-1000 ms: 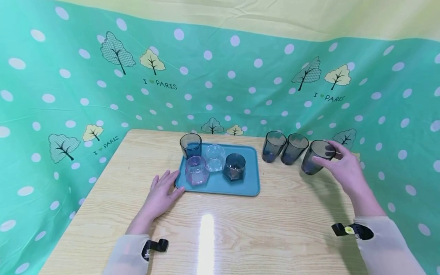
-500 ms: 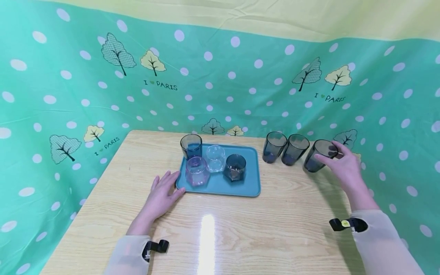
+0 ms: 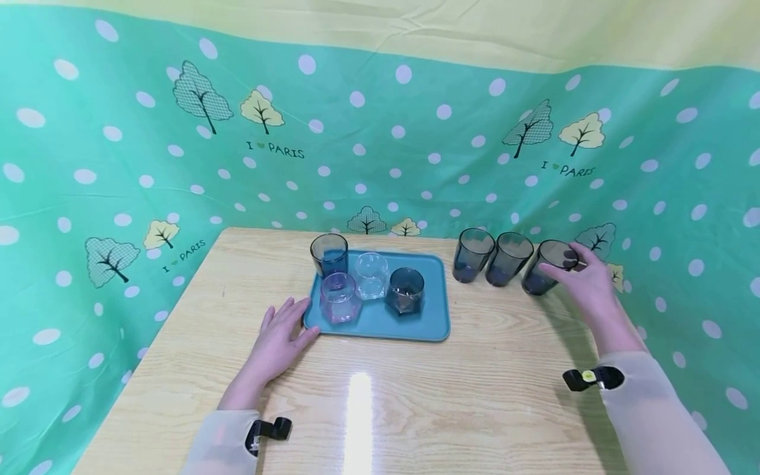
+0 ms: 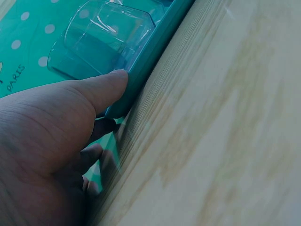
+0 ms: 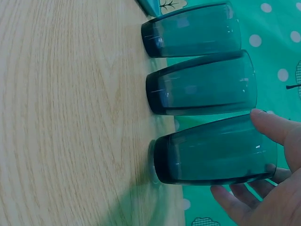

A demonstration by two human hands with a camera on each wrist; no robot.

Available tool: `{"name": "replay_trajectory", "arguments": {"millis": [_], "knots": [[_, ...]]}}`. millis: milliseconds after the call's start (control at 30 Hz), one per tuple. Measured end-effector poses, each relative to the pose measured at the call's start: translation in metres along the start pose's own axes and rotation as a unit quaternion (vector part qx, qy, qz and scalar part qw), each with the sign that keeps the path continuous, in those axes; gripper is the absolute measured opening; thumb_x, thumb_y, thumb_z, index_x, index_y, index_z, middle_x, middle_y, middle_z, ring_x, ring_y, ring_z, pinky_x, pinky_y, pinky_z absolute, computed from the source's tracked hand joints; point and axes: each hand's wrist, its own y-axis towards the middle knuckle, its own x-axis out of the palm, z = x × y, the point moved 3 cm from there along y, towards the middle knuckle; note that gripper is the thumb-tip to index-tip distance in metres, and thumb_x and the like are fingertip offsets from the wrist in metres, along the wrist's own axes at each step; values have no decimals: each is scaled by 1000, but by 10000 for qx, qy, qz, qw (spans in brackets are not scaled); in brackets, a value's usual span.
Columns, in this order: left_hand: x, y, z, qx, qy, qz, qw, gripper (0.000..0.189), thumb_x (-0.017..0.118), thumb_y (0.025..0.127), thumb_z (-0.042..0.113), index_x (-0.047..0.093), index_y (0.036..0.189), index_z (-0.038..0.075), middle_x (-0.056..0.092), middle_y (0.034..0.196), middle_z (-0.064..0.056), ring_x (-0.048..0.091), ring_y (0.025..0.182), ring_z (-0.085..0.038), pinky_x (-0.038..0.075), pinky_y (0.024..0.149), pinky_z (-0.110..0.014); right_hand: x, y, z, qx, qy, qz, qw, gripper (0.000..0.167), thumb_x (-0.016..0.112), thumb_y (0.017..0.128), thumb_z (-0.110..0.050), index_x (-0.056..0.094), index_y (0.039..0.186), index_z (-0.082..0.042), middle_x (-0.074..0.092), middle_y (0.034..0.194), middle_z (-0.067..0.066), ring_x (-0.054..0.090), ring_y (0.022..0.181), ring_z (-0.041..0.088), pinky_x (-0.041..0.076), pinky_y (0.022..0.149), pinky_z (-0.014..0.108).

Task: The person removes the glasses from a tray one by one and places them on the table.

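My right hand (image 3: pixel 589 280) holds a tall smoky grey glass tumbler (image 3: pixel 540 282) near its rim, thumb on one side and fingers on the other. In the right wrist view the tumbler (image 5: pixel 214 153) stands nearly upright, its thick base close to the tabletop. Just left of it are two matching tumblers, one (image 3: pixel 509 259) nearer and one (image 3: pixel 472 256) farther. My left hand (image 3: pixel 278 342) rests at the near left corner of a blue tray (image 3: pixel 380 327). Its thumb touches the tray's rim (image 4: pixel 141 66), with the other fingers relaxed along the side.
On the tray are a pinkish glass (image 3: pixel 340 300), a clear glass (image 3: pixel 372 277) and a short dark glass (image 3: pixel 406 292). A tall dark tumbler (image 3: pixel 329 256) is at its back left corner. A green dotted cloth (image 3: pixel 368 165) hangs behind the wooden table (image 3: pixel 451 402).
The tumbler in my right hand has shifted slightly back and become more upright, beside the other two. My right forearm has moved a little left. My left hand stays at the tray corner.
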Motion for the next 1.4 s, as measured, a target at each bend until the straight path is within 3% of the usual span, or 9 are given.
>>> {"name": "replay_trajectory", "arguments": {"millis": [267,500,700,900,1400], "knots": [[0,-1,0,5,-24,-17,10000,74,72,110,38,43,167,0,49,167,-23,27,163,-48,1,133,-67,2,3,4,55,5,27,10000,112,83,98,-56,16,179,-19,28,179,20,34,157,51,38,123,69],[1,0,-1,-4,-4,-10,10000,73,73,110,35,43,167,0,49,167,-23,27,163,-48,1,133,-67,3,6,5,94,-38,56,9999,114,84,95,-59,17,179,-22,30,178,20,38,155,50,39,123,67],[1,-1,1,26,-28,26,10000,74,73,109,35,44,166,-1,49,166,-25,27,163,-49,1,133,-68,4,7,3,97,-65,101,9999,113,85,95,-57,18,179,-22,26,179,21,31,159,52,35,125,69],[1,-1,2,126,-88,136,9998,73,73,108,34,45,165,-3,51,164,-27,29,161,-52,2,132,-70,5,7,2,68,-18,81,9999,111,84,97,-56,18,179,-20,30,177,22,38,155,51,38,123,68],[1,1,-1,-13,-14,-21,10000,74,73,109,34,43,167,0,48,167,-24,26,163,-48,0,133,-67,8,8,5,-93,-76,-43,9999,113,79,98,-61,13,179,-19,17,181,21,31,157,57,35,123,73]]}}
